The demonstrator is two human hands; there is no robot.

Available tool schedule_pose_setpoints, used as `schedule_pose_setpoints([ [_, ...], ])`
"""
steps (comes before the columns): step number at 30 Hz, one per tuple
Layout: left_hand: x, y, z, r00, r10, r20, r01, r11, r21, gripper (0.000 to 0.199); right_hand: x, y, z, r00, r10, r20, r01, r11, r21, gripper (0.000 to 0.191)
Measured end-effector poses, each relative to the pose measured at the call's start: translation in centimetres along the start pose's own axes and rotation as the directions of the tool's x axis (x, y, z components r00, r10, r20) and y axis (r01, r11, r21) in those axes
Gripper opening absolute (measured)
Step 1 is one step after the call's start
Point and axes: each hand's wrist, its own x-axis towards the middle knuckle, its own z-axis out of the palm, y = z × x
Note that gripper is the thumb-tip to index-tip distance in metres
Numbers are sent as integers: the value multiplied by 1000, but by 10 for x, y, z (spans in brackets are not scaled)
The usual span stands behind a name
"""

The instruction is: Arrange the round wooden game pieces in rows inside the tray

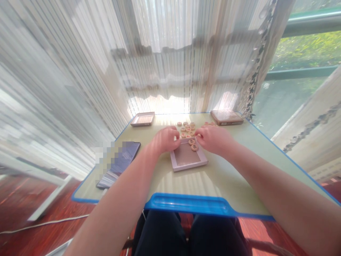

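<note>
Curling inward, the fingers of the left hand (170,139) are resting at the far left corner of a shallow open box tray (189,167); whether they are pinching its rim cannot be told. The right hand (210,138) is bringing thumb and forefinger close together at the far right corner, but what lies between the fingertips is not clear. Inside the tray, two round xiangqi pieces (194,147) are lying near the far right corner, marked in dark characters. Just beyond the far rim, a loose cluster of xiangqi discs (188,129) is spreading between the hands, and a few more discs (212,123) are showing beyond the right hand. A closed flat box (226,117) is lying at the table's far right, while a shallow open lid (142,119) is sitting at the far left. Near the left forearm, a dark flat case (125,156) is lying partly pixelated on the pale, blue-edged table (234,185). Sunlight is coming through the striped curtain (165,67).
</note>
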Motion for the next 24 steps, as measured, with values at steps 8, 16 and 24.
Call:
schedule_pose_setpoints([
  [8,2,-4,4,999,44,9,-44,998,-39,22,12,23,17,990,116,-75,-103,982,161,27],
  [16,1,0,1,1000,-1,-31,-1,998,-59,19,21,39,34,999,51,-3,-50,989,141,33],
  [24,6,-9,-2,965,-143,-222,157,986,50,40,19,38,39,999,26,-47,-16,982,190,38],
])
